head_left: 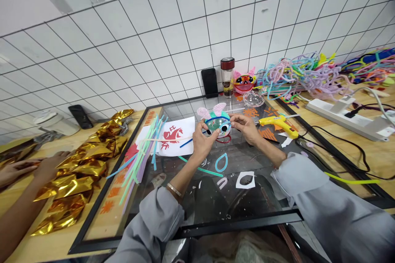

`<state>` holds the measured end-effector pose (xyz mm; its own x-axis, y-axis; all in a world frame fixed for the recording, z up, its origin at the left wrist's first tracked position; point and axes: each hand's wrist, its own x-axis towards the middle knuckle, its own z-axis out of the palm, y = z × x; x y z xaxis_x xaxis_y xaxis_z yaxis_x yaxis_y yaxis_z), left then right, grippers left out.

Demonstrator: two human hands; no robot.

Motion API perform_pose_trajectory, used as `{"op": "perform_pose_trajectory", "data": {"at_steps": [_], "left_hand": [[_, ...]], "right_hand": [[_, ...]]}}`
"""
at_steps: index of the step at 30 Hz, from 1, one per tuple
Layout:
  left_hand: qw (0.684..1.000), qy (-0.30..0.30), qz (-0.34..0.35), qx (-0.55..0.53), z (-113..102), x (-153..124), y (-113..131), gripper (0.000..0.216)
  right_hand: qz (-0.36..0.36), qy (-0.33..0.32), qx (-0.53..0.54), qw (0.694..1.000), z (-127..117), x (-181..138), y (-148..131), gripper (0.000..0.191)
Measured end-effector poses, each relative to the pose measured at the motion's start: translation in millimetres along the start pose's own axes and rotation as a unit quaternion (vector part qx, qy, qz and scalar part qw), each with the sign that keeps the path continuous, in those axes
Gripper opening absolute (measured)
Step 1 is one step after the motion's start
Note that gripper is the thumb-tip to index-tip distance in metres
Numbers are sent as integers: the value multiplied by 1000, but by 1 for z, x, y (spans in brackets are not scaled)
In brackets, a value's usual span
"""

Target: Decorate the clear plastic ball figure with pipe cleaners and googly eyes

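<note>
A small round craft mask [217,125], teal with pink ears and black eyes, is held up over a glass-topped work surface [216,197]. My left hand [202,141] grips its left side with curled fingers. My right hand [245,126] pinches its right edge near one eye. Beneath lie a blue pipe-cleaner loop [221,162] and a white paper cut-out [246,180]. A yellow glue gun [277,122] rests just right of my right hand.
A bundle of pastel pipe cleaners [138,158] and a red-printed sheet [173,136] lie to the left. Gold foil [82,172] covers the left bench, where another person's hand [18,170] rests. Tangled pipe cleaners [304,74], a power strip [342,117], a jar [227,76] and a phone [210,83] stand behind.
</note>
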<state>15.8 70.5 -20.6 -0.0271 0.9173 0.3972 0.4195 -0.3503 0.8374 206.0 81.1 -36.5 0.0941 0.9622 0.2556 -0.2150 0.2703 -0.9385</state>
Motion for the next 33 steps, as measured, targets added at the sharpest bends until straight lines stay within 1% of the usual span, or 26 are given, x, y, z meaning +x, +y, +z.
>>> {"op": "perform_pose_trajectory", "data": {"at_steps": [9, 24, 29, 33], "left_hand": [[1000, 1, -3, 7, -2, 0, 2, 36], [1000, 3, -4, 8, -1, -1, 4, 37], [1000, 5, 1, 19, -1, -1, 2, 38], [1000, 6, -3, 17, 0, -1, 2, 38]], "right_hand": [[8, 14, 13, 1000, 1, 2, 4, 35], [36, 39, 29, 998, 2, 2, 5, 34], [39, 46, 47, 997, 1, 5, 9, 42], [51, 29, 59, 996, 0, 8, 10, 47]]}}
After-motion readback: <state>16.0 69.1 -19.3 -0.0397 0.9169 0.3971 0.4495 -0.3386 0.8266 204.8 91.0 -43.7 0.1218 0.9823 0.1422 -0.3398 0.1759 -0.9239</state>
